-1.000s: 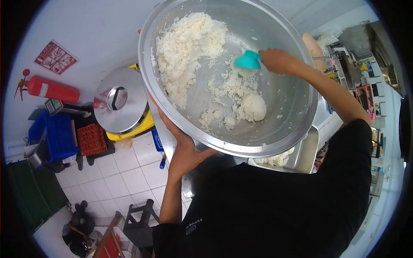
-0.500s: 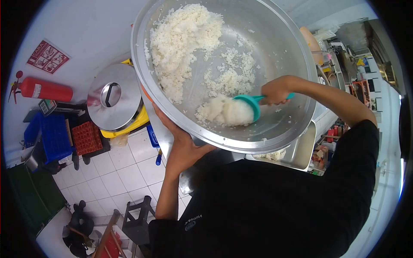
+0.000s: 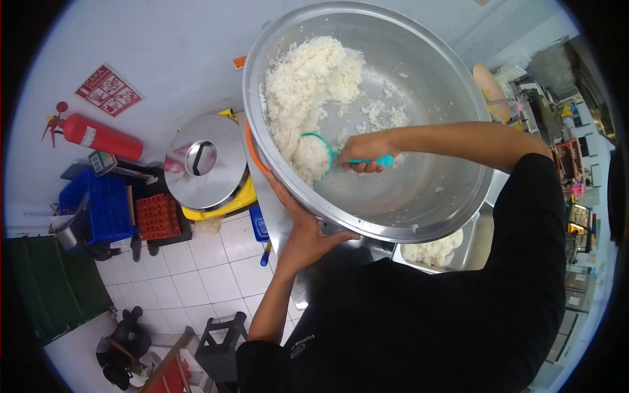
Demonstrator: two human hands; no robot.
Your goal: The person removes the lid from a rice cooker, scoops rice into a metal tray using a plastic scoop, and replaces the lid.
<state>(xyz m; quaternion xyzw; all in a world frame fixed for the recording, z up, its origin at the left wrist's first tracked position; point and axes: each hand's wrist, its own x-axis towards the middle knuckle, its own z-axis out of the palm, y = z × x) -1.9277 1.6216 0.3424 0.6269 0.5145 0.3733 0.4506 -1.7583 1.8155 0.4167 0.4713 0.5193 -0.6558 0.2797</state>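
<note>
A large metal basin (image 3: 432, 78) is tilted in front of me, with a heap of cooked white rice (image 3: 311, 78) along its left side and loose grains across its bottom. My right hand (image 3: 367, 148) is closed round the handle of a turquoise scoop (image 3: 386, 160). The scoop's cup holds rice and sits against the lower end of the heap. Below the basin's left rim, my left hand (image 3: 304, 239) grips its outer side, thumb along the near edge. Part of the left fingers is hidden by the basin. An orange strip (image 3: 257, 154) shows beside the rim.
Under the basin's near edge, a rectangular metal pan (image 3: 483, 229) holds more rice. To the left stand a lidded round pot (image 3: 206, 183), a blue crate (image 3: 105, 203), a red egg tray (image 3: 157, 217) and a dark stool (image 3: 221, 347). A fire extinguisher (image 3: 98, 136) hangs on the wall.
My right hand has moved the scoop leftward across the basin, from the lower middle to the rice heap. The left hand keeps its grip on the basin. The whole view has shifted.
</note>
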